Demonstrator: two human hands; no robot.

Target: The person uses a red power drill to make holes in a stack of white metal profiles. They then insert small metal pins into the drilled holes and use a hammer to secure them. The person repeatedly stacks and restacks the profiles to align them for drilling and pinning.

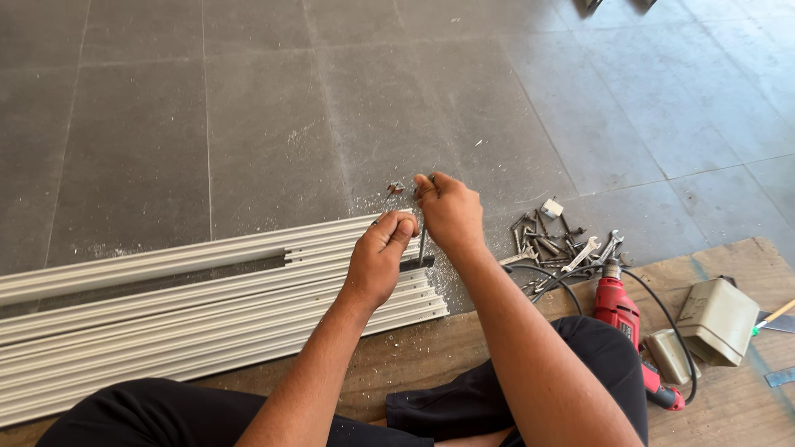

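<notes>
Several long pale aluminium profiles (190, 319) lie side by side on the grey tiled floor, their ends near the middle of the view. My left hand (379, 258) is closed and rests on the end of the upper profiles. My right hand (450, 213) is closed around a thin dark metal tool (422, 246) that stands upright on the profile end, just right of my left hand. The tool's tip is partly hidden by my fingers.
A heap of spanners and metal bits (556, 244) lies to the right. A red power drill (619, 310) with a black cable lies on a wooden board (729, 397) beside a beige box (717, 321). My legs in black trousers (497, 397) are in the foreground.
</notes>
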